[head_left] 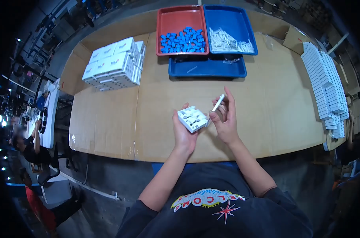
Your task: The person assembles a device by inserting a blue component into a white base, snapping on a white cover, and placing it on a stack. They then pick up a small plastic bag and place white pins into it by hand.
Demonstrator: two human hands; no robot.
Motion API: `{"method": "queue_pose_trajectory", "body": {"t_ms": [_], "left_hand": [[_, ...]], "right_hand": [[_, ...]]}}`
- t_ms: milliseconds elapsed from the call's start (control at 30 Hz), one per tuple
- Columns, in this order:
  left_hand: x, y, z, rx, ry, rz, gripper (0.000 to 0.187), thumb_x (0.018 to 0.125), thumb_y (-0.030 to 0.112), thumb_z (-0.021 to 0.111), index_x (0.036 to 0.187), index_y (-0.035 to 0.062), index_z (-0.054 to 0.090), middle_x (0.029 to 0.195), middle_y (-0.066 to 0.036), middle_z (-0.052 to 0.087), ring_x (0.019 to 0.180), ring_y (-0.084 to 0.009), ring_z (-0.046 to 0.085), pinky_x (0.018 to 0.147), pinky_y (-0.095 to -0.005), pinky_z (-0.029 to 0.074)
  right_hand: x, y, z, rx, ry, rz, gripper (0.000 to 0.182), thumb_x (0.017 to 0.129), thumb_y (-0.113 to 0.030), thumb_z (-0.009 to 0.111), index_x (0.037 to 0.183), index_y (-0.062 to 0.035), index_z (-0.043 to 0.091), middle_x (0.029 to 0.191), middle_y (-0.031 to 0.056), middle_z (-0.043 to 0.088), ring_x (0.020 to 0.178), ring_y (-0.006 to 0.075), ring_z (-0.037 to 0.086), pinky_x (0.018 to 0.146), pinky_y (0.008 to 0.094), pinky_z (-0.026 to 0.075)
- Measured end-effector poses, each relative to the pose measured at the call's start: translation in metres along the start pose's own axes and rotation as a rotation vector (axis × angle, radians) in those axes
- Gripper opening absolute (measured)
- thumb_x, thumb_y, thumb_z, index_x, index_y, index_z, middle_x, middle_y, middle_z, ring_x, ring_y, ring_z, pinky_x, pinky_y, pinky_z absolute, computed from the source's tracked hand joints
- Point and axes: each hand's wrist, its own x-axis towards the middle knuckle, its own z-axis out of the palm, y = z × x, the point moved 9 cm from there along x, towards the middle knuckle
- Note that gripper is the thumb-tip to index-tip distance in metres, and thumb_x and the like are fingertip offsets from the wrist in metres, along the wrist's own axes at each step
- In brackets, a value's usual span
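Cupping the white box [193, 119] hides its underside.

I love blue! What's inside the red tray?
Small blue pieces lie in the near half of the red tray; what's underneath them is covered, so I can't tell.

One held casing [193, 119], three trays [211, 71]

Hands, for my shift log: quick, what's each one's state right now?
Left hand: holding a white block.
Right hand: holding a slim white stick.
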Motion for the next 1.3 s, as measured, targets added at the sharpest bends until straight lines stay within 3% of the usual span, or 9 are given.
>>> {"method": "queue_pose_trajectory", "body": {"t_ms": [33,133,233,333,433,633,700,967,1300], "left_hand": [[0.012,0.004,-0.012,0.056,-0.042,0.096,0.062,0.113,0.055,0.025,0.148,0.0084,0.047,0.13,-0.015,0.063,0.121,-0.0281,0.065,0.103,-0.0464,0.054],[0.02,0.022,-0.032,0.307,-0.053,0.315,0.055,0.116,0.042,0.024,0.148,0.0046,0.047,0.128,-0.014,0.063,0.121,-0.0266,0.064,0.104,-0.038,0.051],[0.011,0.038,-0.057,0.617,-0.047,0.455,0.05,0.115,0.034,0.027,0.148,0.0035,0.049,0.131,-0.015,0.062,0.125,-0.028,0.061,0.11,-0.0379,0.045],[-0.012,0.062,-0.066,0.92,-0.043,0.604,0.042,0.113,0.023,0.035,0.145,0.0021,0.052,0.139,-0.019,0.058,0.132,-0.0321,0.056,0.116,-0.0396,0.039],[-0.036,0.074,-0.06,1.289,-0.02,0.72,0.042,0.104,0.01,0.052,0.145,0.0037,0.056,0.15,-0.024,0.05,0.142,-0.04,0.047,0.122,-0.0445,0.033],[-0.059,0.047,-0.04,1.791,-0.317,0.652,0.049,0.101,0.02,0.06,0.15,0.0211,0.058,0.159,-0.017,0.044,0.151,-0.0386,0.038,0.122,-0.0669,0.023],[-0.061,0.037,-0.035,1.842,-0.326,0.606,0.047,0.101,0.024,0.062,0.148,0.0204,0.06,0.159,-0.015,0.044,0.152,-0.0381,0.037,0.122,-0.0675,0.021],[-0.031,0.035,-0.033,1.836,-0.201,0.67,0.045,0.101,0.031,0.064,0.145,0.0209,0.062,0.159,-0.011,0.045,0.154,-0.0341,0.035,0.123,-0.0662,0.02],[-0.034,0.037,-0.028,1.784,-0.151,0.72,0.042,0.097,0.028,0.069,0.137,0.0184,0.067,0.154,-0.012,0.05,0.151,-0.0348,0.04,0.123,-0.0637,0.02]], "right_hand": [[0.006,-0.002,-0.012,-0.212,0.013,-0.016,0.059,0.093,-0.02,0.082,0.144,-0.0033,0.056,0.125,0.0127,0.058,0.118,0.023,0.057,0.103,0.038,0.049],[0.009,0.03,-0.036,-0.525,-0.168,0.167,0.031,0.092,-0.014,0.08,0.117,0.0,0.069,0.12,0.0127,0.064,0.112,0.0251,0.064,0.095,0.0387,0.053],[-0.011,-0.005,-0.027,-0.574,-0.307,-0.095,0.014,0.091,-0.01,0.077,0.098,0.0013,0.071,0.118,0.0144,0.069,0.107,0.031,0.069,0.092,0.0407,0.055],[-0.05,-0.02,-0.017,-0.765,-0.568,-0.319,0.014,0.09,-0.009,0.075,0.101,-0.0009,0.071,0.123,0.0145,0.07,0.109,0.0337,0.068,0.092,0.0423,0.055],[-0.078,-0.012,-0.019,-0.79,-0.632,-0.215,0.021,0.09,-0.01,0.075,0.11,-0.0039,0.073,0.127,0.0099,0.07,0.113,0.0315,0.067,0.096,0.0435,0.053],[-0.082,-0.01,-0.02,-1.004,-0.587,-0.071,0.048,0.089,-0.024,0.077,0.132,-0.0065,0.067,0.139,0.0111,0.062,0.129,0.0311,0.057,0.109,0.0488,0.041],[-0.08,0.002,-0.02,-1.082,-0.589,-0.015,0.066,0.089,-0.042,0.077,0.141,-0.0037,0.061,0.147,0.0154,0.054,0.137,0.0332,0.05,0.114,0.0553,0.035],[-0.006,0.016,0.005,-1.135,-0.519,0.049,0.04,0.095,-0.031,0.071,0.121,-0.0015,0.072,0.136,0.0171,0.062,0.128,0.034,0.056,0.111,0.0538,0.039],[0.144,0.057,0.08,-0.958,-0.437,-0.248,0.044,0.098,-0.034,0.066,0.125,-0.0002,0.07,0.143,0.0215,0.058,0.134,0.0392,0.053,0.113,0.051,0.04]]}}
